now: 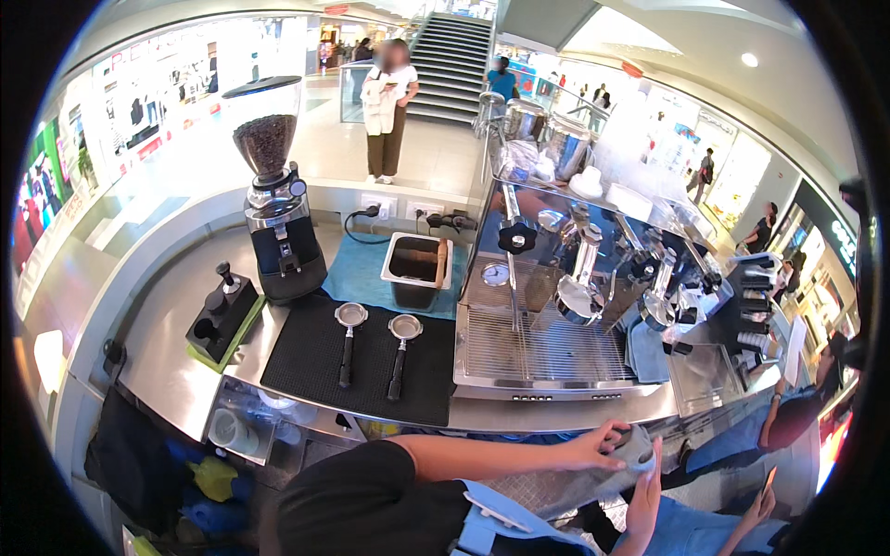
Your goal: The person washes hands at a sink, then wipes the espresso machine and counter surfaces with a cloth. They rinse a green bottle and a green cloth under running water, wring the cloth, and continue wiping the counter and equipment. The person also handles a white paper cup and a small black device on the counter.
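At the lower right, in front of the espresso machine (542,347), my two hands meet over a grey cloth (636,452). My left hand (599,448) reaches across from the left, its fingers curled around the cloth and a small dark item that I cannot make out. The palm of my right hand (648,490) presses on the cloth's other side. Two portafilters with black handles, one on the left (348,337) and one on the right (400,351), lie apart on a black rubber mat (299,361).
A coffee grinder (281,243) with a bean hopper stands behind the mat. Beside it is a knock box (417,288) with a wooden bar. Tampers (219,309) rest in a black stand at left. Co-workers in blue aprons (702,521) stand close by at right.
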Demonstrator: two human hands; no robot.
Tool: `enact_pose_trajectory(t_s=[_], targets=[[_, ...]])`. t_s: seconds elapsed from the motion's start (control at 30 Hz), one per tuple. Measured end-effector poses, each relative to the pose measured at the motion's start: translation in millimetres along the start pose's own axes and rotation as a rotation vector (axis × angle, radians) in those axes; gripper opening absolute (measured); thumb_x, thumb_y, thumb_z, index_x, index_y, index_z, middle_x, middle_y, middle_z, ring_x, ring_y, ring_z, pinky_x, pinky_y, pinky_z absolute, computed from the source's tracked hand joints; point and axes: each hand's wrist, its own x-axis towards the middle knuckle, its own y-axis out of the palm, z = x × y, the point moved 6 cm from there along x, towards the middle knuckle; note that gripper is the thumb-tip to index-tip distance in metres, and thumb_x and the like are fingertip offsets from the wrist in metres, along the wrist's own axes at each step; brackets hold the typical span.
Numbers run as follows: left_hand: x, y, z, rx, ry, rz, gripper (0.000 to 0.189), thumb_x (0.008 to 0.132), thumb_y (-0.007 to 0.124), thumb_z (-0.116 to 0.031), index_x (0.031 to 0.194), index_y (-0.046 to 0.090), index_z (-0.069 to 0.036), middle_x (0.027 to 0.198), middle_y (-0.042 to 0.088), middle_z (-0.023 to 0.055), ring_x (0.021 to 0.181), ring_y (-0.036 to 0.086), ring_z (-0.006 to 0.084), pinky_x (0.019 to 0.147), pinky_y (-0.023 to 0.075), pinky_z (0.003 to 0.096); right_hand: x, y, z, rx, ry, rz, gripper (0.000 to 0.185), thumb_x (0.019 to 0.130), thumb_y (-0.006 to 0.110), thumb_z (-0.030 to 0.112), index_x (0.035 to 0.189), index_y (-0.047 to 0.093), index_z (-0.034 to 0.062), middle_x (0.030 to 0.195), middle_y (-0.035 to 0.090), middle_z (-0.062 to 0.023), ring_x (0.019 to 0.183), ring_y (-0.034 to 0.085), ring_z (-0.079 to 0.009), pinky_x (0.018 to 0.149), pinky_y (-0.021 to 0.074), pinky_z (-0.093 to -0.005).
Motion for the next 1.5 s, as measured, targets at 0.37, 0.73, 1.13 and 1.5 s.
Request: enact_pose_trajectory(t_s=[0.37, 0.73, 1.13, 1.5], targets=[[47.9, 81.2, 56.1, 1.110, 0.142, 0.277, 0.042, 0.088, 0.055, -0.019, 0.126, 0.050, -0.002, 0.070, 0.063, 0.0204, 0.063, 0.064, 0.0353, 0.061, 0.0513, 0.0408, -132.9, -52.2, -156.2, 0.419, 0.652, -0.678, 0.045, 0.099, 0.038, 0.036, 0.130, 0.046, 0.0049, 0.112, 0.055, -0.0065, 0.096, 0.054, -0.0145, 0.080, 0.0446, -0.0304], [115.5, 206.4, 86.4, 1.311, 0.142, 0.481, 0.010, 0.076, 0.057, -0.008, 0.078, 0.061, 0.000, 0.077, 0.063, 0.0235, 0.072, 0.065, 0.0363, 0.063, 0.0518, 0.0445, -184.3, -1.3, -276.3, 1.081, 0.829, -0.634, 0.028, 0.094, 0.051, 0.023, 0.109, 0.063, 0.0029, 0.101, 0.066, -0.0054, 0.092, 0.060, -0.0125, 0.073, 0.0487, -0.0278], [17.2, 403.2, 149.9, 0.371, -0.218, 1.495, 0.036, 0.091, 0.052, -0.033, 0.085, 0.068, -0.001, 0.078, 0.061, 0.0117, 0.072, 0.056, 0.0286, 0.068, 0.0439, 0.0359, -278.5, 33.8, -457.8, 1.556, 0.902, -1.369, 0.021, 0.088, 0.055, 0.027, 0.094, 0.065, 0.0098, 0.089, 0.062, -0.0028, 0.080, 0.056, -0.0121, 0.069, 0.0464, -0.0305], [53.5, 455.7, 255.4, -0.002, 0.956, 1.463, 0.044, 0.089, 0.041, -0.033, 0.104, 0.064, 0.001, 0.109, 0.061, 0.0212, 0.102, 0.057, 0.0399, 0.094, 0.0390, 0.0489, -353.4, -6.7, -471.7, 1.477, 0.788, -2.061, 0.026, 0.091, 0.052, 0.028, 0.108, 0.059, 0.0093, 0.106, 0.057, -0.0029, 0.095, 0.053, -0.0121, 0.082, 0.0424, -0.0297]])
